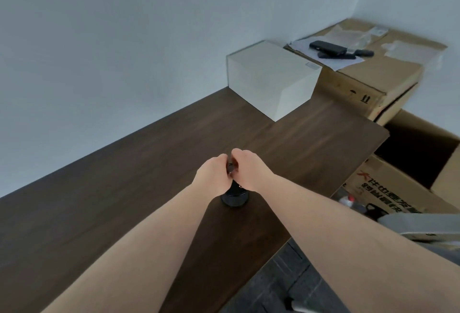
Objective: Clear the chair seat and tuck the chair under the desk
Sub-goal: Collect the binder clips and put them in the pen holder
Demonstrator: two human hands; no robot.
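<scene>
The chair (pixel 420 228) shows only as a grey edge at the lower right, beside the dark wood bench (pixel 124 188); we cannot see its seat. On the bench stands a small black object (pixel 234 198) with a round base, upright, near the front edge. Our left hand (pixel 214 175) and right hand (pixel 249 170) meet over its top, both clamped on the black object, fingers curled round its upper part. A white box (pixel 271 78) sits at the bench's far end against the wall. Beyond it a closed cardboard box (pixel 368 81) carries dark gadgets (pixel 331 48) on papers. An open carton (pixel 418 158) stands beside the bench.
</scene>
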